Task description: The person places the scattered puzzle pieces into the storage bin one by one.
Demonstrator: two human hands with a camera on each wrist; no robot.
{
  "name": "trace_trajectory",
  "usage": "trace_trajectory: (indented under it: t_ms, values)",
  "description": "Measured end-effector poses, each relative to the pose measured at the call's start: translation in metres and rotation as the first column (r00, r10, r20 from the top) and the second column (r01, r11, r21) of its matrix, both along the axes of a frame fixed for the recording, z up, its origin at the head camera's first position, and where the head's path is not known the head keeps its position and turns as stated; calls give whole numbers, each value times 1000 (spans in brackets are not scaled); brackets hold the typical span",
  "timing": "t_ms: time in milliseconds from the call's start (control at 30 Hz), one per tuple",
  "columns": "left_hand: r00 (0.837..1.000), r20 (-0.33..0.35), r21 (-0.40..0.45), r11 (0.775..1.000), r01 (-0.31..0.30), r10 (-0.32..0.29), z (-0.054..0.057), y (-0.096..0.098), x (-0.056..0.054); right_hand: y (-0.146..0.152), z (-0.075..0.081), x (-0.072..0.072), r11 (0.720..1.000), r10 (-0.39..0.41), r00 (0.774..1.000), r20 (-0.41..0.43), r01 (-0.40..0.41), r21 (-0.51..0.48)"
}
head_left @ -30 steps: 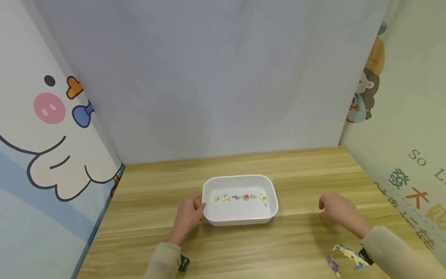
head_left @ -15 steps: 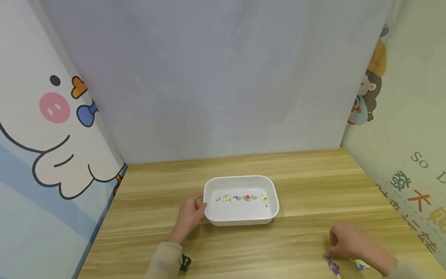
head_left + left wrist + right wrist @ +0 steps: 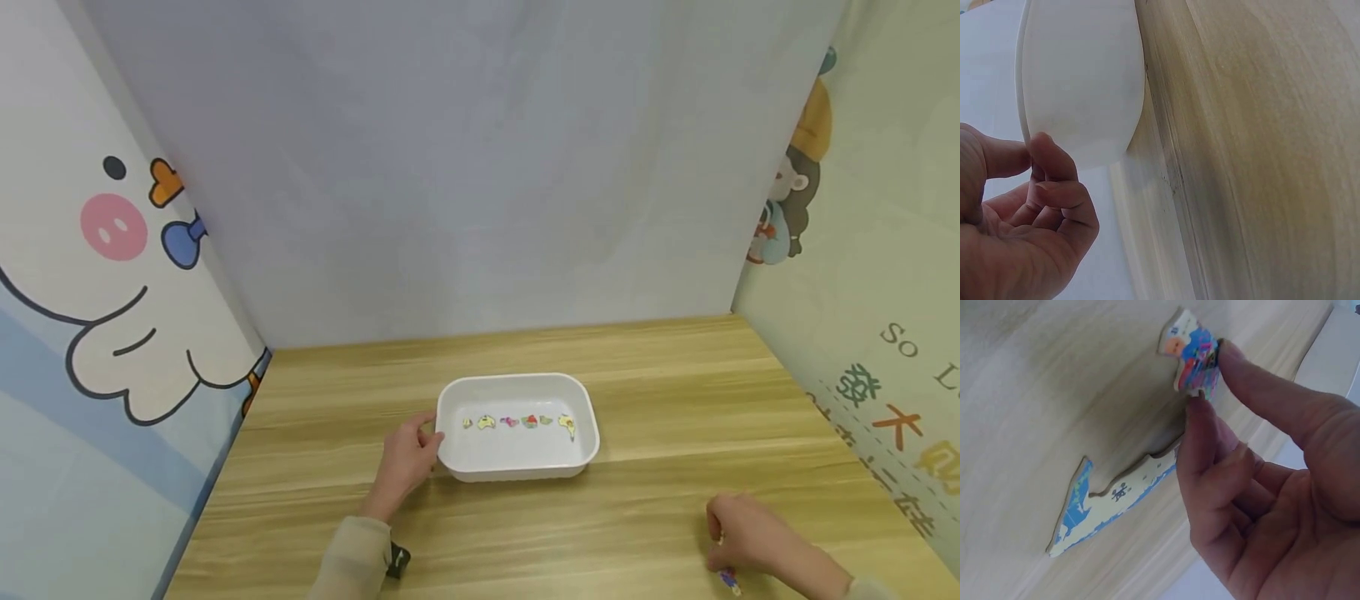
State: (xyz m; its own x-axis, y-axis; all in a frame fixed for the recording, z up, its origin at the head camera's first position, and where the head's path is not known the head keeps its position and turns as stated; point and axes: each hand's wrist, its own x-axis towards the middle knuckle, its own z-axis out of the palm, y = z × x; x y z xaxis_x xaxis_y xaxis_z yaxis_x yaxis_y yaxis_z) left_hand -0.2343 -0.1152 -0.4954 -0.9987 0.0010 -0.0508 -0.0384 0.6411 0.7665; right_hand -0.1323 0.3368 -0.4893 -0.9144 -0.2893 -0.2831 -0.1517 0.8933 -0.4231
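Note:
My left hand (image 3: 405, 462) pinches the left end of a white plastic tray (image 3: 517, 476); the left wrist view has thumb and forefinger on the rim. Several small, flat, irregular pieces lie in a row inside, among them a yellow piece (image 3: 567, 427) and a red and green one (image 3: 529, 422). At the lower right, my right hand (image 3: 757, 533) pinches a multicoloured flat puzzle piece (image 3: 1197, 359) between thumb and forefinger. A longer cream and blue puzzle piece (image 3: 1116, 500) lies on the table beside that hand, hidden by it in the head view.
The wooden table (image 3: 637, 367) ends at a pale grey curtain (image 3: 480, 183) behind. A panel with a cartoon bird (image 3: 112, 292) stands at left, and a green printed panel (image 3: 885, 275) at right. A black wrist strap (image 3: 398, 560) shows at the left sleeve.
My right hand has come down toward the table's near right and now pinches the multicoloured puzzle piece. The left hand and tray have stayed in place.

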Motion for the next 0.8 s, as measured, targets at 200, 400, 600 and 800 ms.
trace_trajectory:
  t_ms: [200, 400, 600, 800]
  values:
    - [999, -34, -3, 1000, 5, -5, 0, 0, 0, -2, 0, 1, 998, -9, 1000, 14, 10, -65]
    - [998, -53, -14, 1000, 12, -13, -1, 0, 0, -1, 1, 0, 993, 20, 999, 45, -14, -119]
    - [998, -57, -6, 1000, 17, -17, 1, -1, 0, 1, 1, -2, 989, 61, 997, 44, -55, -139]
    - [996, -83, -6, 1000, 30, -31, 1, -2, 1, 2, -1, 0, 991, 76, 997, 22, -73, -110]
